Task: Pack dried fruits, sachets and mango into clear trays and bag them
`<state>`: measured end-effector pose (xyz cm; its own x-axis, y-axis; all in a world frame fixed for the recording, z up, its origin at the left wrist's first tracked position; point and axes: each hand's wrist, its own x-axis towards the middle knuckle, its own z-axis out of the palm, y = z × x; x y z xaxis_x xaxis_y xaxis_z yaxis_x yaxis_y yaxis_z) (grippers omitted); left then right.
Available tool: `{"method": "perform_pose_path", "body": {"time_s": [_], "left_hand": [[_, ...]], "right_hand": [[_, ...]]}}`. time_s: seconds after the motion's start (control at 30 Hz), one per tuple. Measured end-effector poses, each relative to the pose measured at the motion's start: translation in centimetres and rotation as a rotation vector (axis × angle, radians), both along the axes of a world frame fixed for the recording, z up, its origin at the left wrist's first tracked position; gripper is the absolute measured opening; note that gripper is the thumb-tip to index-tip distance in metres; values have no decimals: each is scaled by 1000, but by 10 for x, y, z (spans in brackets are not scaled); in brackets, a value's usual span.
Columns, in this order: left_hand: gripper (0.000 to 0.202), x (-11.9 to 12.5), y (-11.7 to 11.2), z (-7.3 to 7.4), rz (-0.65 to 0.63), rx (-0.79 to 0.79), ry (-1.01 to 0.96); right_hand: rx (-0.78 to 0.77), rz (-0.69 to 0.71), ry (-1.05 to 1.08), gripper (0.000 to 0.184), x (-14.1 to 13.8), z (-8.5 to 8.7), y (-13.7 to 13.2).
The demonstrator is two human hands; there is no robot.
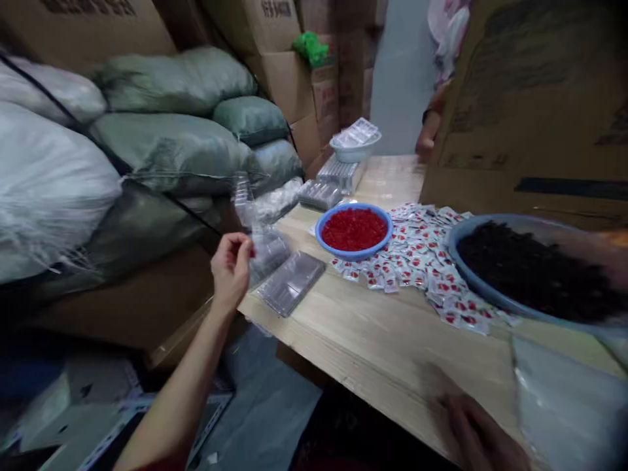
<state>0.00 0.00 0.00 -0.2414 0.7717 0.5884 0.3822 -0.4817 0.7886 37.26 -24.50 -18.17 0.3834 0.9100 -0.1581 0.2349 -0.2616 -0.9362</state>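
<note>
My left hand (231, 267) is raised at the table's left edge, thumb and fingers pinched together. A blurred clear plastic tray (243, 201) rises from beside its fingertips, seemingly gripped there. More clear plastic trays (269, 254) lie just beyond, next to a flat stack of clear plastic cases (293, 282). Low at the right, my right hand (478, 428) is over the table's near edge, its fingers smeared by motion. Nearest to it is a pile of clear plastic bags or sheets (564, 399).
On the table (383, 333) are a blue basin of red pieces (354, 229), scattered small printed packets (417, 245) and a larger basin of black pieces (530, 268). A carton (530, 111) stands at right. Stuffed sacks (171, 147) line the left. Another person's arm (432, 121) shows behind.
</note>
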Motion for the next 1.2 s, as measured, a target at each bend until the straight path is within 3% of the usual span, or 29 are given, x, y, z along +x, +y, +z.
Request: {"method": "perform_pose_path", "body": {"time_s": [0.13, 0.23, 0.3, 0.4, 0.47, 0.53, 0.6, 0.67, 0.73, 0.8, 0.9, 1.0, 1.1, 1.2], "left_hand": [[20, 90, -70, -63, -369, -338, -391], [19, 143, -122, -110, -520, -617, -606], [22, 160, -147, -136, -566, -793, -637], [36, 151, -154, -155, -741, -1084, -425], [46, 130, -138, -152, -946, -1257, -120], [48, 108, -110, -139, -1020, -1253, 170], [43, 96, -74, -122, -864, -1017, 359], [34, 98, -35, -105, -597, -669, 489], [25, 111, 9, -92, -385, -391, 600], [23, 130, 54, -84, -246, -268, 722], [20, 158, 120, -80, -174, -329, 913], [15, 174, 165, -84, -271, -470, 1002], [10, 175, 184, -88, -380, -578, 1075], [9, 169, 190, -91, -444, -623, 1135]], "right_hand": [[70, 24, 235, 54, -40, 29, 34], [134, -36, 514, 70, -53, 36, 48], [144, -149, 590, 72, -49, 29, 50], [150, -287, 534, 80, -28, 7, 47], [149, -295, 471, 86, -12, -8, 44], [137, -253, 401, 94, 0, -18, 42], [115, -192, 288, 97, 8, -20, 39], [99, -145, 104, 89, 14, -17, 36], [105, -102, -117, 73, 20, -10, 30], [104, -75, -315, 57, 25, -1, 25], [82, -79, -476, 45, 34, 16, 20], [101, -104, -478, 39, 49, 41, 24], [161, -197, -482, 33, 81, 69, 39], [266, -306, -602, 30, 128, 93, 74]]}}
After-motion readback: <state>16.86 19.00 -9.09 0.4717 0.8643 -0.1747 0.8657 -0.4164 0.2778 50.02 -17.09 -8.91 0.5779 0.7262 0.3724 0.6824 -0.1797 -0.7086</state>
